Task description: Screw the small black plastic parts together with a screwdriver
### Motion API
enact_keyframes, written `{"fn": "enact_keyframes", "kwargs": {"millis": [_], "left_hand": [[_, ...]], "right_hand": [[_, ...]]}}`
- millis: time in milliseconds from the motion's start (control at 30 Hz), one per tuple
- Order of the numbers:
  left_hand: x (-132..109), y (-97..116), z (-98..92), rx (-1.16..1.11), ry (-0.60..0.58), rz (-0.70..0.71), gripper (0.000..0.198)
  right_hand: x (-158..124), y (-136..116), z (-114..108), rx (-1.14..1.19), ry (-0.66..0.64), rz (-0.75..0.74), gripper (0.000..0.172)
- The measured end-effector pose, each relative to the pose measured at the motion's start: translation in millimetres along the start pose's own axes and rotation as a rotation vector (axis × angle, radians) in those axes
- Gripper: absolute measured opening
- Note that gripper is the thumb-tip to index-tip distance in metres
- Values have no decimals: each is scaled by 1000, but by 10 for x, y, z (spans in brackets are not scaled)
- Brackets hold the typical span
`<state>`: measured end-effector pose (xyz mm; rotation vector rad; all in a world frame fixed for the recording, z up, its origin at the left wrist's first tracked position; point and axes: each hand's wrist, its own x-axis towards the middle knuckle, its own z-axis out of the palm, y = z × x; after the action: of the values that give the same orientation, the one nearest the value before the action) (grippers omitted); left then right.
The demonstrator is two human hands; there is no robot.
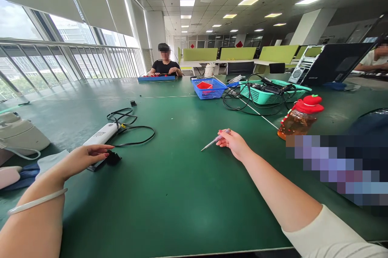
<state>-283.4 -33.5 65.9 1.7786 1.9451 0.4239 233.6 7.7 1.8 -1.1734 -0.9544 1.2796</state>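
My right hand [232, 144] is closed around the handle of a slim screwdriver [215, 140]. Its thin metal shaft points left and down, over the green table [182, 201]. At the left, my left hand [87, 159] has its fingers stretched out beside a small black object [113, 158], whose kind I cannot make out. Whether the fingertips touch it is unclear. Partly hidden under that hand is a flat, dark-edged thing [95, 166]. Just behind lies a white power strip [102, 134] with a looped black cord [142, 128].
A blue basket [209, 94] and a green basket [260, 97] of cables stand farther back. A red-lidded bottle [300, 118] is to the right, near a dark monitor [330, 64]. A white bag-like item [21, 135] sits left. Across the table sits a person [165, 66].
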Motion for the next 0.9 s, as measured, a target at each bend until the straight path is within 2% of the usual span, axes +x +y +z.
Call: {"fn": "enact_keyframes", "kwargs": {"millis": [267, 467, 667, 767, 900], "left_hand": [[-41, 89, 2, 146, 81, -59, 72], [-137, 364, 47, 404, 132, -132, 59], [-175, 613, 120, 491, 193, -208, 57], [-162, 642, 140, 513, 232, -210, 55], [-132, 602, 145, 517, 182, -241, 57]], "right_hand": [[27, 36, -23, -3, -13, -13, 9], [44, 54, -33, -7, -11, -16, 14], [26, 42, -22, -9, -5, -17, 16], [15, 29, -13, -13, -6, -16, 16], [1, 14, 1, -18, 0, -14, 17]]}}
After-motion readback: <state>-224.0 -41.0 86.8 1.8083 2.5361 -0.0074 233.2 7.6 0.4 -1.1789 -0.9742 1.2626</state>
